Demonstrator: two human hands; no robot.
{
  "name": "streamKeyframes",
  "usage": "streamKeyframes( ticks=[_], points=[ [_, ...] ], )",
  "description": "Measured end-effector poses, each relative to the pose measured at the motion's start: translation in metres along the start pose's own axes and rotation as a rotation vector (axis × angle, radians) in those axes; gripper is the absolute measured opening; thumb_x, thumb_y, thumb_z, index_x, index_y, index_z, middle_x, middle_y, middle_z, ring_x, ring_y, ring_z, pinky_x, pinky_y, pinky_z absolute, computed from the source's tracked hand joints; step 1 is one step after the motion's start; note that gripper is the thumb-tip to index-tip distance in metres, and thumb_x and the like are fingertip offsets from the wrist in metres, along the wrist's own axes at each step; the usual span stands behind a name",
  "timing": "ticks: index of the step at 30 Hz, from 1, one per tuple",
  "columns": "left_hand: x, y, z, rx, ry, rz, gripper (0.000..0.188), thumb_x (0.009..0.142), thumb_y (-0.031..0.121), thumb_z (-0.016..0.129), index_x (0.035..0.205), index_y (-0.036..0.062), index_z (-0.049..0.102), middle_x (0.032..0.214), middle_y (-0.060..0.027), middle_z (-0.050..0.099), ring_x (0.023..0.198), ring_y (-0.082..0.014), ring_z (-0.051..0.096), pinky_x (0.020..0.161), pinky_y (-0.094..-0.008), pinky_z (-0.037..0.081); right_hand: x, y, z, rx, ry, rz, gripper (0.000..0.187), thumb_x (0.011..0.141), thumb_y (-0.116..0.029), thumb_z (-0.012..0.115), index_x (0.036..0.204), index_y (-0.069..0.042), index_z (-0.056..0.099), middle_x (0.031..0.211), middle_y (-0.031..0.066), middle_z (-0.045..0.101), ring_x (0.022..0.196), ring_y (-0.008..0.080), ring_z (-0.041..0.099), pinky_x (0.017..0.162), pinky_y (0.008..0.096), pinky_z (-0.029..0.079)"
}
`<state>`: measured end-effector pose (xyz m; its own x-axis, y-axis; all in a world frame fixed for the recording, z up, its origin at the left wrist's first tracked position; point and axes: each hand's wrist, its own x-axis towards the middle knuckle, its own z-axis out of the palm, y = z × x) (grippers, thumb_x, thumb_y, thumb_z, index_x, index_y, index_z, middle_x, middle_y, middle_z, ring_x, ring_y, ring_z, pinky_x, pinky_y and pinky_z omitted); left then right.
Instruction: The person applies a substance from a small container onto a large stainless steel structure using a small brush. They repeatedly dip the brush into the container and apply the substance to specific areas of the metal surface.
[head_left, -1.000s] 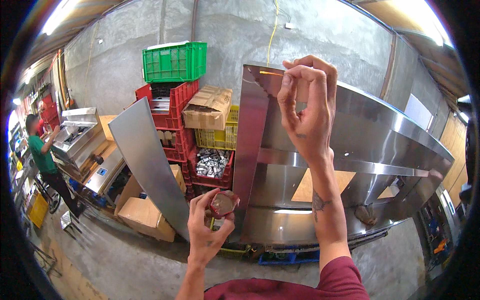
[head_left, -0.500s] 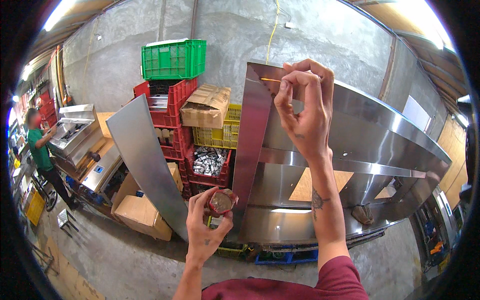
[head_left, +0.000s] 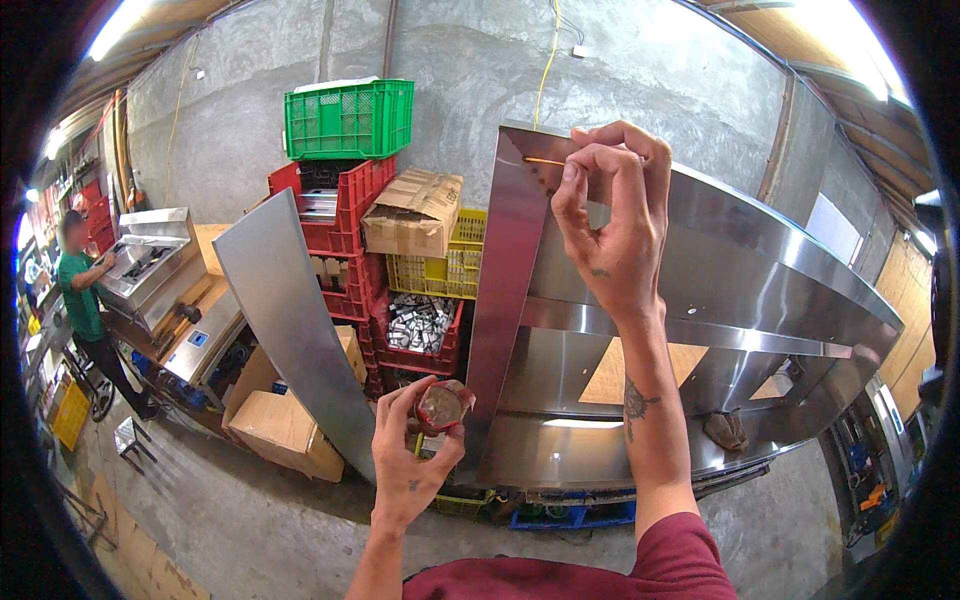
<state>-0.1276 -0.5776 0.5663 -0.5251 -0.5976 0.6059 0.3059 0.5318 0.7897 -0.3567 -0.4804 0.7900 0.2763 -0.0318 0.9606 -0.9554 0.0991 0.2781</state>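
My right hand (head_left: 618, 225) is raised, thumb and fingers pinching a thin orange-brown stick (head_left: 544, 161). The stick points left, its tip at the upper corner of a large shiny stainless-steel panel (head_left: 500, 270). Small dark spots show on the steel just below the tip; whether the tip touches the metal I cannot tell. Lower down, my left hand (head_left: 408, 455) curls round a small round red-rimmed container (head_left: 441, 407) with greyish-brown stuff inside. It is held in front of the panel's lower left edge.
Left of the panel stand a leaning metal sheet (head_left: 285, 300), stacked red crates (head_left: 345, 235), a green crate (head_left: 350, 120) and a cardboard box (head_left: 412, 212). A crumpled brown cloth (head_left: 726, 430) lies on the steel at right. A person in green (head_left: 80, 295) works at far left.
Hardly anything differs. The stick's tip has shifted very slightly along the steel corner, and both hands keep their hold.
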Motion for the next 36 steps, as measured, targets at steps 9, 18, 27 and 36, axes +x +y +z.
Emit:
streamKeyframes(
  ticks=[9,18,27,36],
  points=[
    [-0.0002,0.0014,-0.0003,0.003,-0.004,-0.014,0.067,0.087,-0.002,0.084,0.15,0.0039,0.064,0.141,-0.0098,0.061,0.125,-0.0213,0.069,0.1,-0.0338,0.061,0.0,-0.0013,0.0026,0.031,0.008,0.043,0.02,0.096,-0.005,0.08,0.113,-0.008,0.071,0.126,0.0123,0.064,0.115,0.0322,0.066,0.085,0.0459,0.064],
    [-0.0017,0.0011,-0.0022,-0.007,-0.013,-0.043,0.067,0.088,0.0,0.083,0.152,0.0054,0.063,0.143,-0.0081,0.061,0.128,-0.0202,0.067,0.101,-0.0331,0.059,-0.0016,0.0009,0.0035,0.046,0.004,0.042,0.023,0.094,-0.006,0.082,0.114,-0.008,0.071,0.127,0.0128,0.065,0.114,0.0327,0.066,0.087,0.0478,0.062],
    [-0.0007,-0.0019,-0.0013,0.01,0.005,0.009,0.067,0.085,-0.004,0.084,0.15,0.0025,0.065,0.14,-0.0118,0.062,0.123,-0.0218,0.071,0.096,-0.0332,0.064,0.0007,0.0008,0.0022,0.012,0.009,-0.001,0.024,0.094,-0.003,0.081,0.115,-0.008,0.07,0.126,0.013,0.063,0.111,0.0312,0.068,0.085,0.0466,0.063],
    [-0.0014,0.0013,-0.0026,0.012,-0.001,-0.022,0.067,0.086,-0.002,0.085,0.149,0.0036,0.066,0.14,-0.0118,0.062,0.123,-0.0224,0.071,0.097,-0.0349,0.063,0.0011,0.0004,0.0015,0.032,0.016,0.021,0.019,0.099,-0.005,0.079,0.114,-0.007,0.07,0.128,0.0133,0.06,0.106,0.0278,0.074,0.08,0.0428,0.068]
  ],
)
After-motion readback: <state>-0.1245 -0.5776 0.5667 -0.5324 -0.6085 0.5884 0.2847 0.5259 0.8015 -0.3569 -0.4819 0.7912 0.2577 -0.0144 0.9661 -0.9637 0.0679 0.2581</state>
